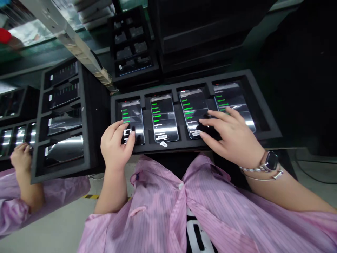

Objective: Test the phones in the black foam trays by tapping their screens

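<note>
Left hand [116,146]: curled, fingertips on the first phone [134,114]; we cannot tell whether it grips.
Right hand [229,135]: open, fingers spread over the third phone [193,109] and fourth phone [231,98].
Foam tray [184,148]: black, with all four phones lying in its slots.
Risk: if we drag our fingers, we could scratch a phone; if we lift carelessly, one could catch on the tray.
Writing: green screen lines [158,112] and white stickers [196,133] are unreadable; we see no brand.

A co-worker's hand [21,158] in a pink striped sleeve [15,214] is resting at the far left, beside a black foam tray [88,140] holding four smartphones [63,149]. Another foam tray [137,75] is sitting farther ahead, while a metal rail [65,38] is slanting overhead.
</note>
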The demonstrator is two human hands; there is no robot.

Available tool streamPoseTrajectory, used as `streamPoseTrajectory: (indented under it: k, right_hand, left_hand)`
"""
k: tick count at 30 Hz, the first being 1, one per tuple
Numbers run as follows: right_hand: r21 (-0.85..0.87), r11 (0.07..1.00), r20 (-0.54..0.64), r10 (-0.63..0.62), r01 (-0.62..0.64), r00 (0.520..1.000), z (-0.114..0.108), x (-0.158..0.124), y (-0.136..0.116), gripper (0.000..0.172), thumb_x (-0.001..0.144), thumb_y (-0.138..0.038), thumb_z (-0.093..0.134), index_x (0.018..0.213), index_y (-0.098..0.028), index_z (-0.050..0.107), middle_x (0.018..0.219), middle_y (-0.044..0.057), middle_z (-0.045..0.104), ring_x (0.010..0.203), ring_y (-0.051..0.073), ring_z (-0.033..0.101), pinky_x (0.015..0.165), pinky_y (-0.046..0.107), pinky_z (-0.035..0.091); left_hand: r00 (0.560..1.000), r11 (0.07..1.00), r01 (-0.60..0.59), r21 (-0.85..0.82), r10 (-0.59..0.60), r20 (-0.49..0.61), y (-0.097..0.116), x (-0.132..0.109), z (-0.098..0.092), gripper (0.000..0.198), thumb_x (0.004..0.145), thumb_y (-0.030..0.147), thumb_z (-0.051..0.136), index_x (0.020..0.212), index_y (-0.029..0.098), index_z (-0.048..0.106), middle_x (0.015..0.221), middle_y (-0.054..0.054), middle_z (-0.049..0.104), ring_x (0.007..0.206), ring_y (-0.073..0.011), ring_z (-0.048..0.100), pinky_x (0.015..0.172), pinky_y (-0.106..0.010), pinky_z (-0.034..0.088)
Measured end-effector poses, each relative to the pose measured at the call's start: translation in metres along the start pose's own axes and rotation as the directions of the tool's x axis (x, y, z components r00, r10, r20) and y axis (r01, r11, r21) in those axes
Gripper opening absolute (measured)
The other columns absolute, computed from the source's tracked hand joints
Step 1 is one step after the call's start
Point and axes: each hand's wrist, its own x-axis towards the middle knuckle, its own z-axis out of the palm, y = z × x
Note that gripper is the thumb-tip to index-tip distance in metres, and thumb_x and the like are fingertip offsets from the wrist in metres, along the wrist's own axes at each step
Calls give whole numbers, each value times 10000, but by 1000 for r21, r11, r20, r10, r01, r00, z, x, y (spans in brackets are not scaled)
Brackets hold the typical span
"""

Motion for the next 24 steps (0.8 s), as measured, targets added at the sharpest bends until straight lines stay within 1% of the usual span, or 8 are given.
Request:
streamPoseTrajectory:
  k: [4, 8, 10, 12, 16, 18, 22, 24]
  right_hand:
    - [71, 997, -10, -25, 25, 1000, 12, 12, -18, 271, 993, -325, 621, 1232, -198, 643, 1175, 96, 771, 1292, 328, 663, 1214, 640, 415]
    - [168, 968, 93, -206, 189, 974, 27, 30, -44, 309, 1029, -353, 580, 1283, -177, 601, 1284, 96, 739, 1349, 333, 623, 1231, 664, 385]
    - [174, 965, 137, -221, 196, 966, 35, 36, -52, 362, 1038, -376, 564, 1316, -144, 582, 1315, 121, 721, 1375, 354, 599, 1216, 682, 397]
    - [179, 971, 158, -185, 156, 970, 40, 38, -55, 420, 1038, -404, 558, 1351, -123, 563, 1329, 150, 706, 1395, 371, 578, 1207, 689, 406]
    - [245, 964, 105, -129, 100, 986, 37, 31, -48, 446, 1006, -414, 609, 1366, -159, 546, 1360, 155, 689, 1392, 364, 582, 1222, 681, 399]
    - [251, 965, 76, -94, 72, 993, 33, 23, -42, 476, 990, -416, 630, 1395, -185, 534, 1356, 152, 690, 1375, 367, 595, 1219, 684, 401]
    - [202, 979, 8, -16, 14, 1000, 22, 5, -25, 465, 987, -429, 616, 1409, -246, 551, 1289, 132, 715, 1311, 372, 639, 1195, 692, 424]
    - [153, 988, -65, 15, -5, 998, 14, 0, -16, 459, 970, -457, 634, 1382, -261, 576, 1355, 150, 678, 1308, 395, 636, 1165, 697, 451]
  left_hand:
    - [1000, 1000, 3, -16, -3, -27, 2, -3, -1, 231, 946, 287, 681, 1132, 166, 747, 1184, -113, 760, 1132, -247, 714, 1032, -388, 555]
    - [996, 999, 53, -10, -54, -71, 3, -6, -1, 212, 940, 267, 648, 1104, 172, 741, 1145, -100, 768, 1111, -242, 716, 1016, -391, 559]
    - [995, 998, 62, -5, -62, -78, 3, -8, -2, 205, 927, 252, 634, 1085, 172, 736, 1134, -99, 770, 1103, -243, 718, 1008, -396, 563]
    - [994, 998, 63, -2, -63, -85, 4, -10, -2, 191, 910, 237, 625, 1055, 176, 733, 1128, -97, 770, 1093, -245, 720, 1000, -401, 568]
    - [993, 998, 61, -17, -63, -102, 5, -12, -2, 116, 888, 226, 626, 925, 188, 729, 1098, -93, 767, 1063, -243, 720, 971, -398, 576]
    - [994, 997, 71, -7, -71, -84, 5, -13, -1, 131, 896, 256, 628, 928, 188, 735, 1105, -97, 765, 1068, -246, 716, 972, -405, 575]
    - [994, 993, 106, 48, -108, 31, 4, -13, -3, 202, 940, 330, 610, 939, 197, 761, 1151, -99, 766, 1100, -259, 702, 1008, -432, 556]
    - [991, 991, 110, 73, -115, 66, 5, -12, -5, 222, 958, 344, 608, 918, 198, 769, 1191, -102, 762, 1155, -275, 681, 1041, -446, 536]
